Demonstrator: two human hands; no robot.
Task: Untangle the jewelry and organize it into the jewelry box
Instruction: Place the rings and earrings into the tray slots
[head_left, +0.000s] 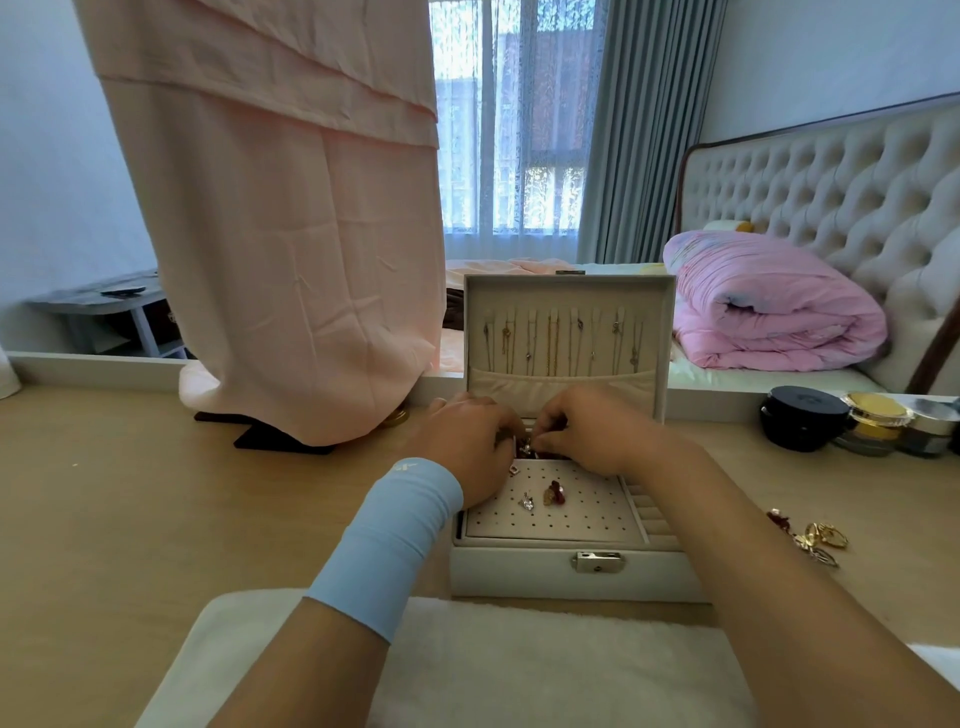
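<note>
A white jewelry box (566, 571) stands open on the wooden desk, its lid upright with several necklaces (561, 340) hanging inside. My left hand (467, 441) and my right hand (587, 431) meet over the back of the perforated earring pad (582, 512), fingers pinched together on a small silver earring (525, 448) between them. On the pad lie a red and gold earring (554, 492), a silver earring (527, 501) and a small piece (514, 470) near my left hand. A loose pile of gold and red jewelry (813, 535) lies on the desk to the right of the box.
A pink cloth (291, 234) drapes over a stand behind my left hand. Cosmetic jars (857, 421) sit at the desk's back right. A white fluffy mat (493, 665) lies at the near edge. A bed with a pink quilt is beyond the desk.
</note>
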